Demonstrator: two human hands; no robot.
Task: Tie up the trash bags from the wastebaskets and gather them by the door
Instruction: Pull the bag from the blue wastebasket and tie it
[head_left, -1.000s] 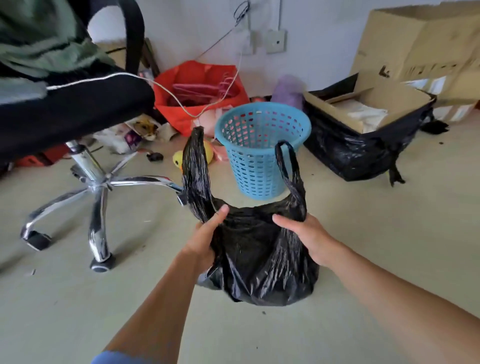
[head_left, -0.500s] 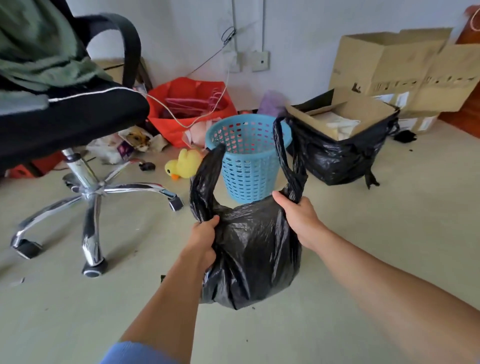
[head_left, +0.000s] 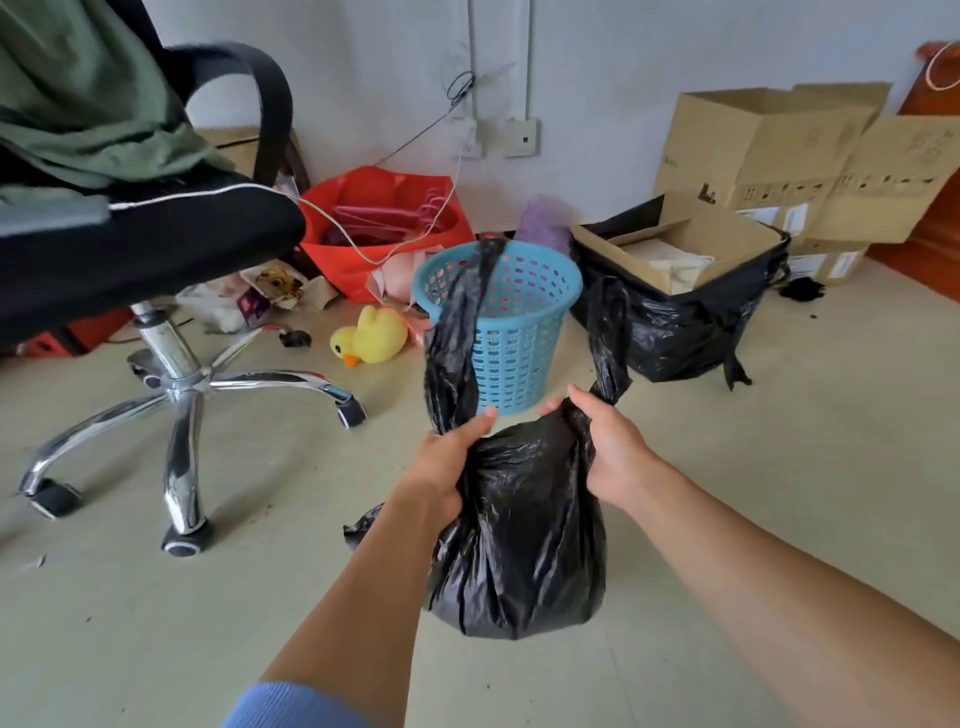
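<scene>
A black trash bag (head_left: 519, 545) hangs between both hands above the pale floor (head_left: 779, 467), its bulging body below the wrists and its two handle loops standing up past the knuckles. The left hand (head_left: 447, 457) is clamped around the gathered plastic at the base of the left loop, thumb pointing toward the middle of the bag. The right hand (head_left: 608, 452) is closed on the neck of the right loop, which twists upward just beyond its fingers. Whether the bag's bottom touches the floor is hard to judge from this angle; it seems lifted clear. Right behind the bag stands an empty-looking blue wastebasket (head_left: 514, 322), partly crossed by the left loop. A yellow toy duck (head_left: 371, 338) lies to its left, near the chrome base of an office chair (head_left: 182, 384). To the right sits a second black bag holding a cardboard box (head_left: 680, 249).
</scene>
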